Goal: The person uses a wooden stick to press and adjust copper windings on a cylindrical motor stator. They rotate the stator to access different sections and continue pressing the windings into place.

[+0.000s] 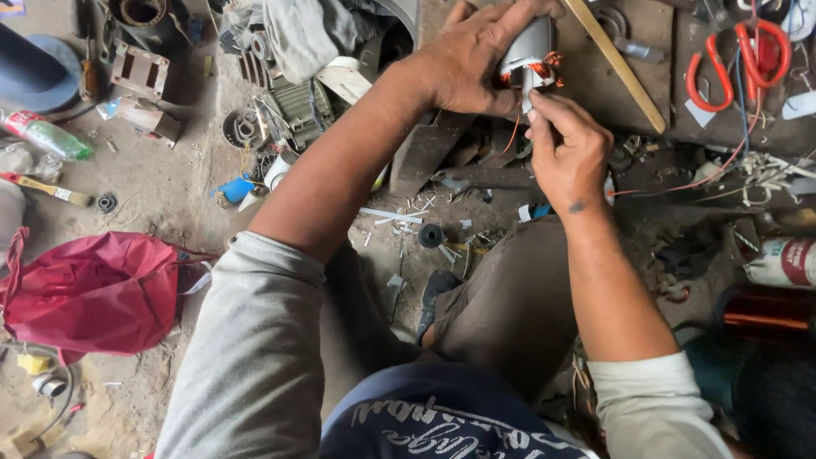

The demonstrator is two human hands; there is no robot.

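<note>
Stator: small grey motor stator (529, 53) with copper windings showing at its near end, held above the cluttered work surface (654, 102) at about 1 o'clock in the view.
Left hand: left hand (476, 59) wrapped around the stator body from the left, fingers curled over the top, closed firmly on it.
Right hand: right hand (568, 149) just below the stator, thumb and forefinger pinched together on something thin and pale at the winding end; too small to tell whether paper strip or wire.
Loose wire: orange copper strand (512, 134) hanging from the windings towards 6 o'clock, between the two hands.
Nearby tools: red-handled scissors (738, 61) at 2 o'clock on the surface; long wooden stick (619, 64) lying slantwise just right of the stator.
Floor: red bag (89, 293) at 8 o'clock; green plastic bottle (47, 136) at 10 o'clock; white scraps strewn below the hands.
Doing it well: best kept steady with the left grip unmoving, open end turned to the eyes; best worked with short, gentle pinches near the slot, so the enamel stays unscratched and the hanging strand unkinked.
</note>
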